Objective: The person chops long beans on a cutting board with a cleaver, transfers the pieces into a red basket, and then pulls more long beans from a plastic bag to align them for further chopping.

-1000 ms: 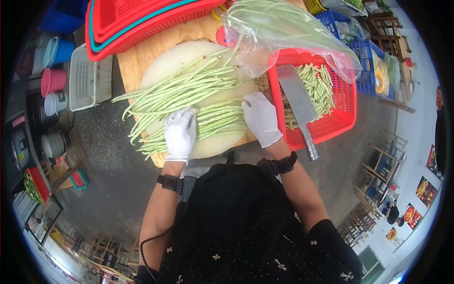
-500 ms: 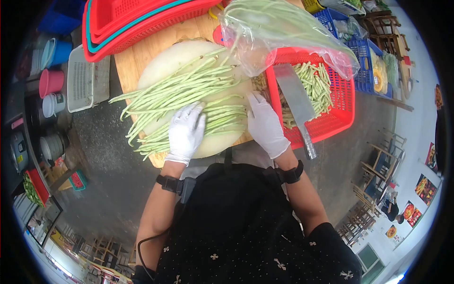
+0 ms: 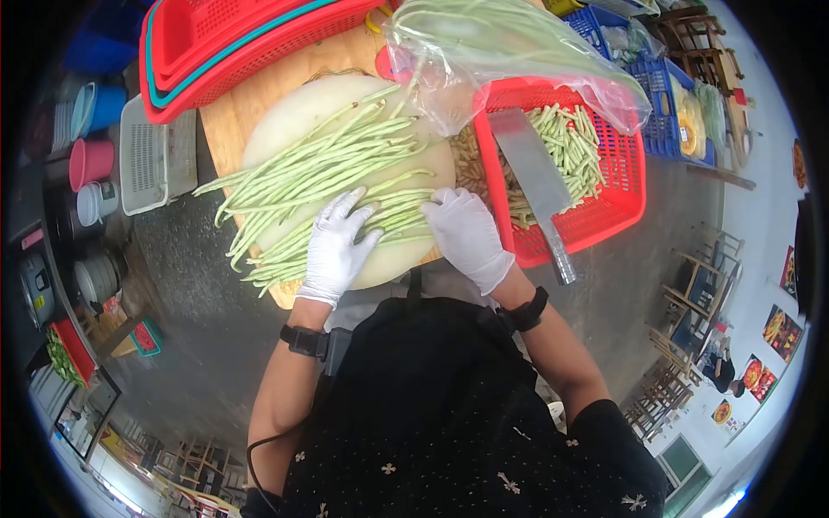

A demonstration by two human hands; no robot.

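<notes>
Long green beans (image 3: 319, 168) lie in two bunches across a round pale cutting board (image 3: 276, 129). My left hand (image 3: 335, 246), in a white glove, rests on the nearer bunch with thumb and fingers apart. At that bunch's right ends, my right hand (image 3: 469, 237), gloved too, has its fingers curled in against the bean tips. A cleaver (image 3: 531, 168) lies slanted across a red basket (image 3: 635, 190), its handle over the near rim. Cut bean pieces (image 3: 570, 151) fill part of that basket.
A clear plastic bag (image 3: 492, 43) of long beans lies behind the basket. Stacked red and teal baskets (image 3: 250, 65) stand at the back left of the wooden table (image 3: 216, 125). Small trimmed bits (image 3: 469, 160) sit between board and basket. A pale crate (image 3: 160, 164) is on the left.
My right hand has moved left onto the bean ends and its fingers have curled in. My left thumb has spread away from the fingers. The view has shifted slightly.
</notes>
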